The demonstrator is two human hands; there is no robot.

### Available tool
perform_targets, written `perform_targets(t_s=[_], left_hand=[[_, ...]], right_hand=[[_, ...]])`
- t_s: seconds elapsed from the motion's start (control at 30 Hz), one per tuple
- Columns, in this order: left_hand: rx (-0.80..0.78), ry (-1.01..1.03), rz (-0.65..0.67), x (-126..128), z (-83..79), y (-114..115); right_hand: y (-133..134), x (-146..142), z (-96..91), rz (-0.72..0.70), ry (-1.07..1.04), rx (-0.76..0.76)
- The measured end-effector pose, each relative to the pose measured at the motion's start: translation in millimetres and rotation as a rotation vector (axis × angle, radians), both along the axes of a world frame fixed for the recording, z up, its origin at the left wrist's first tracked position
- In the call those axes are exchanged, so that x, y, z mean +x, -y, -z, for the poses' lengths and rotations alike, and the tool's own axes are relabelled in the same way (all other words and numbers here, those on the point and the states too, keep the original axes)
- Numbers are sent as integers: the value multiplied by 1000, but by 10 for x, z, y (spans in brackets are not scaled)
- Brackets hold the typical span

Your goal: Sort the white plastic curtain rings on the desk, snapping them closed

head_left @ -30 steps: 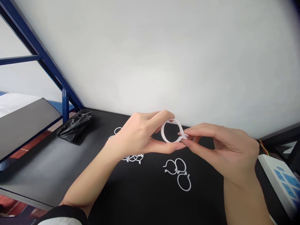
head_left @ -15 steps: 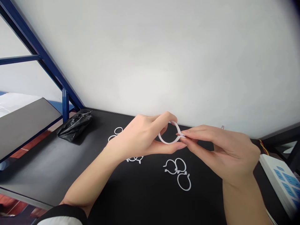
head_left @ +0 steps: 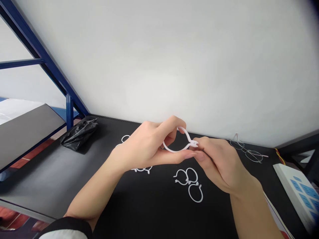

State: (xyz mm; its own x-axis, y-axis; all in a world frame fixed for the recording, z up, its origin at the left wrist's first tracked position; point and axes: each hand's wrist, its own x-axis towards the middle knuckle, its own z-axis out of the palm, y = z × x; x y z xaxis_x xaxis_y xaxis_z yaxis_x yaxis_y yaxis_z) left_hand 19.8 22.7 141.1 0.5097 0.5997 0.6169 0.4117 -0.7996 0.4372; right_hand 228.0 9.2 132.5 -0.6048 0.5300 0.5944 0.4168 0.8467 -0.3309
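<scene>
Above the black table, my left hand grips a white plastic curtain ring, with the fingers over its top and the thumb along its underside. The ring's two clasp ends meet on its right side. My right hand is closed at that clasp, thumb and curled forefinger against it; its other fingertips are hidden. Three more curtain rings with unfastened ends lie on the table below the hands. Further rings sit behind and below my left hand and wrist, partly covered by them.
A crumpled black plastic bag lies at the table's back left. Wire-framed glasses rest at the back right, near a white and blue box. A pale wall rises behind; a blue metal frame stands left.
My right hand has turned and drawn in lower, its fingers now more curled at the clasp, uncovering the glasses. The held ring has shifted slightly left, and its clasp ends show more clearly.
</scene>
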Motion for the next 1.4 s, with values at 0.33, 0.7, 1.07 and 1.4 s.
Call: perform_targets(t_s=[0.33, 0.7, 1.07, 1.4], left_hand=[[-225, -129, 112, -114, -125, 36], [-284, -94, 170, -102, -146, 79], [-239, -124, 111, -110, -142, 103], [-200, -142, 81, -112, -144, 112]], right_hand=[[-8, -4, 29, 24, 9, 52], [69, 3, -18, 39, 24, 101], [105, 11, -7, 49, 48, 90], [116, -14, -30, 44, 62, 74]])
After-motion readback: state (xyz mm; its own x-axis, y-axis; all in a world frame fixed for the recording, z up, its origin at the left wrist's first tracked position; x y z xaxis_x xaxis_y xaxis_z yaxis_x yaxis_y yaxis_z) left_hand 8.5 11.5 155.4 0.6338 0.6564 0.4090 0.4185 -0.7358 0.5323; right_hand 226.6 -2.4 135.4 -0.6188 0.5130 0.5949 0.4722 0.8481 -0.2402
